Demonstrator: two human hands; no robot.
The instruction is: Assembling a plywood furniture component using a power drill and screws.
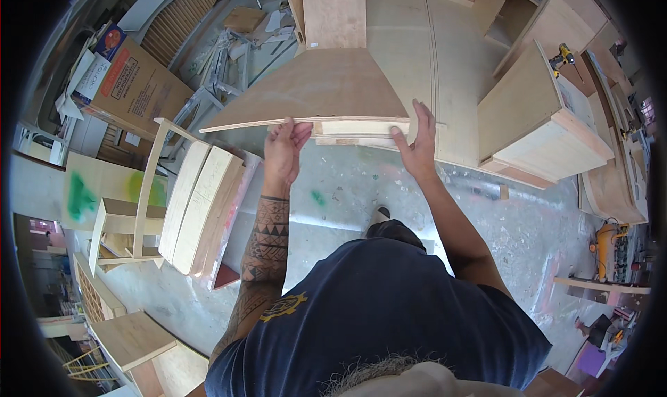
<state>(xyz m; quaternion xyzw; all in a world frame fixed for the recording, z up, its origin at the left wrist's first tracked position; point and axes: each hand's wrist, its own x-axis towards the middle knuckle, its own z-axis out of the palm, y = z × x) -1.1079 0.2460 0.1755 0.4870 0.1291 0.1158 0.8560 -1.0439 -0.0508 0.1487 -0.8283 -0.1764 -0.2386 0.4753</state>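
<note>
A wide brown plywood panel [319, 88] lies in front of me, its near edge facing my body. My left hand [285, 150] is closed on that edge left of its middle, with the thumb on the edge and the fingers curled beneath. Under the panel's right half sits a pale wooden strip [358, 128]. My right hand [418, 143] is at the panel's right corner, its fingers stretched out and apart. Its thumb rests against the strip's end. What bears the panel from below is mostly hidden.
A light wooden cabinet [521, 129] stands to the right, with a yellow drill [564, 58] on it. On the left are a cardboard box [139, 84] and a slatted wooden piece [201, 206]. A small wood offcut [504, 191] lies on the floor.
</note>
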